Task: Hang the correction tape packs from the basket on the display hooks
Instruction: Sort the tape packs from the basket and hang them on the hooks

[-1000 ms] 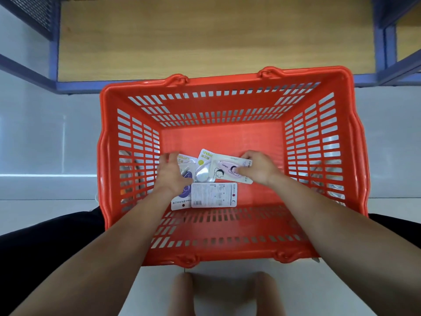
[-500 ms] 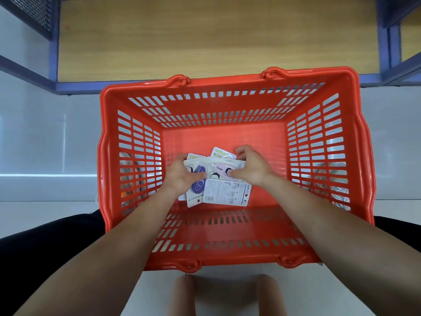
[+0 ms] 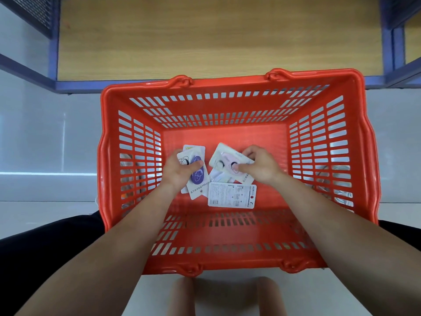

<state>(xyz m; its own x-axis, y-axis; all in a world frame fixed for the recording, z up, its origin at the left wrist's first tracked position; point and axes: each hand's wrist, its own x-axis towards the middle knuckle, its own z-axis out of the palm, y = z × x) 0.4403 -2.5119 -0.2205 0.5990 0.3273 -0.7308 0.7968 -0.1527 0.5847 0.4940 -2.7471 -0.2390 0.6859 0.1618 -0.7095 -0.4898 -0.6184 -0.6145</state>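
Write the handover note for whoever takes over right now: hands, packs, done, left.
Left hand grips purple packs, at least two stacked. Right hand pinches a pink pack. Both are down inside the red basket; one loose pack lies face down on its floor. Done: packs in hand, none lifted out yet. Hooks are not in view. Left: lift them out, hang every pack.

Plastic, card, wood.
My basket (image 3: 227, 87) is smooth, shiny plastic; the correction tape packs (image 3: 197, 177) I grip are glossy card with clear blisters; the shelf board (image 3: 216, 35) is matt wood grain.
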